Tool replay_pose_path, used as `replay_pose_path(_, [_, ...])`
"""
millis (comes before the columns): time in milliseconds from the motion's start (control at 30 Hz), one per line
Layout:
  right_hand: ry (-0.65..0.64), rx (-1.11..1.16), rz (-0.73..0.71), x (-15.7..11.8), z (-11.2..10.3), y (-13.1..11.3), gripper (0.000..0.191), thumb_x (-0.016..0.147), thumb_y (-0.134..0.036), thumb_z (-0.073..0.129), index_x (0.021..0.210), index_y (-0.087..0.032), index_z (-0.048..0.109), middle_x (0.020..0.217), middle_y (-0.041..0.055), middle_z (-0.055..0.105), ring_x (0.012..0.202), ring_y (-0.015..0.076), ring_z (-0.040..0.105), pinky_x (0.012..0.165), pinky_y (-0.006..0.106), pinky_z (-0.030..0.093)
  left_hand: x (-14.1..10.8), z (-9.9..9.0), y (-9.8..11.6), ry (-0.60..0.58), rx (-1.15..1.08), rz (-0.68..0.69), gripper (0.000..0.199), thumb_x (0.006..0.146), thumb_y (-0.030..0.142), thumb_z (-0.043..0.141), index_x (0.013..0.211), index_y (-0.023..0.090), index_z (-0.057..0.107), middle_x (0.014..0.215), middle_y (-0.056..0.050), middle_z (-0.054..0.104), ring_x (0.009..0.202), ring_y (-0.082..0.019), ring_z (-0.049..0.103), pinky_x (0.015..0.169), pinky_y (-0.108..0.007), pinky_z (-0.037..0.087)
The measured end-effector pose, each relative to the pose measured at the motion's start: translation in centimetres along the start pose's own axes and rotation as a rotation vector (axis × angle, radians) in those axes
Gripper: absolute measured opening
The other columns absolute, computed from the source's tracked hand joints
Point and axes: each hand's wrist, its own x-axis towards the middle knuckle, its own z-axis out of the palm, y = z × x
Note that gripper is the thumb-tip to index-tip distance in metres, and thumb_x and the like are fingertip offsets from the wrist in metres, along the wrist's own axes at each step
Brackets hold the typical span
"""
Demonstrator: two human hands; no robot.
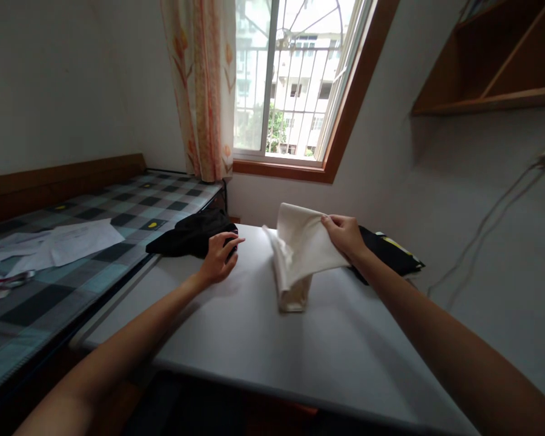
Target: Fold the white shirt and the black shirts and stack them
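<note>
My right hand [344, 235] pinches a cream-coloured folded cloth [309, 245] by its upper right edge. The cloth stands partly raised off the white table [240, 339], its lower folds touching the top and its left edge blurred. Whether it is a garment or a bag, I cannot tell. Over the table to the left, my left hand [218, 257] has its fingers apart and slightly curled, with nothing in them. Just behind that hand lies a crumpled black cloth item [195, 233]. A flat black item with a yellow and white edge [386, 251] lies behind my right wrist.
A bed with a checked cover [100, 212] runs along the left, with paper sheets [84, 242] on it. Beyond the table are a curtain [209, 91] and a barred window [295, 85]. A wooden shelf [490, 103] and hanging cables [481, 227] are at the right wall.
</note>
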Motion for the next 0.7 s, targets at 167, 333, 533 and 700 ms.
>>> replay_pose_path(167, [-0.070, -0.100, 0.169, 0.5, 0.1, 1.9, 0.032, 0.083, -0.035, 0.045, 0.091, -0.015, 0.069, 0.084, 0.0085, 0.070, 0.074, 0.0196, 0.062, 0.062, 0.027, 0.044, 1.8, 0.4, 2.8, -0.136, -0.044, -0.054, 0.037, 0.095, 0.036, 0.040, 0.124, 0.022, 0.059, 0.120, -0.011, 0.058, 0.116, -0.025, 0.051, 0.101, -0.043, 0.033])
replay_pose_path(333, [-0.206, -0.769, 0.094, -1.3, -1.4, 4.6, 0.025, 0.082, -0.023, 0.052, 0.100, -0.018, 0.068, 0.103, 0.0146, 0.068, 0.094, 0.0266, 0.062, 0.073, 0.033, 0.044, 1.4, 1.4, 3.0, -0.672, -0.187, 0.002, 0.028, 0.088, 0.042, 0.058, 0.103, 0.021, 0.071, 0.109, -0.008, 0.067, 0.098, -0.021, 0.063, 0.089, -0.031, 0.044])
replay_pose_path(533, [-0.392, -0.594, -0.074, -3.9, 1.2, 4.6, 0.031, 0.088, -0.042, 0.052, 0.104, -0.019, 0.066, 0.103, 0.0101, 0.066, 0.077, 0.0188, 0.064, 0.068, 0.027, 0.045, 0.4, 3.6, 4.7, -0.684, 0.010, -0.094, 0.039, 0.083, 0.046, 0.064, 0.110, 0.019, 0.067, 0.118, -0.012, 0.063, 0.105, -0.026, 0.058, 0.093, -0.037, 0.043])
replay_pose_path(700, [-0.571, -0.613, -0.247, -5.6, 4.0, 4.3, 0.065, 0.077, -0.054, 0.066, 0.136, -0.030, 0.051, 0.131, 0.0106, 0.054, 0.098, 0.0246, 0.063, 0.080, 0.032, 0.047, 1.3, 5.4, 5.8, -0.628, 0.105, -0.054, 0.027, 0.085, 0.043, 0.061, 0.094, 0.019, 0.071, 0.108, -0.010, 0.064, 0.096, -0.025, 0.056, 0.084, -0.035, 0.044])
